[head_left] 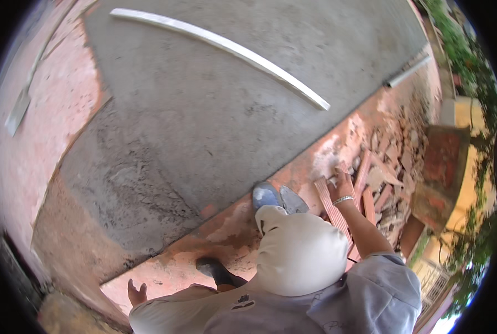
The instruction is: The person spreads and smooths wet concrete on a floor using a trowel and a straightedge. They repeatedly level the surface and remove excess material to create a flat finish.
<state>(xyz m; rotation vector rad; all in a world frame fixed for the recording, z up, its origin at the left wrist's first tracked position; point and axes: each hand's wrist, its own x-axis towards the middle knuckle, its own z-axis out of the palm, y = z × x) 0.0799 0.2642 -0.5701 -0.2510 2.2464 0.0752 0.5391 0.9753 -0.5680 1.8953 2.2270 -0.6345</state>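
Observation:
My right hand [342, 186], with a bracelet at the wrist, reaches down to the right. Its fingers curl at the upper end of a long ridged red brick [332, 209], which slants beside my knee. More long red bricks [363, 170] lie just past the hand. My left hand [137, 293] hangs at the lower left with fingers apart and nothing in them. By my blue shoe [266, 196] lies a grey pointed blade [293, 200], like a trowel's; its handle is hidden. Grey wet-looking mortar [204, 111] spreads over the floor in front of me.
A long white straightedge [220, 42] lies across the smoothed mortar. Rougher mortar [142, 189] shows at the near left. A shovel [19, 111] rests on the pink floor at far left. Broken rubble [393, 161] piles up at right, near a metal bar [408, 72] and a brick block [442, 172].

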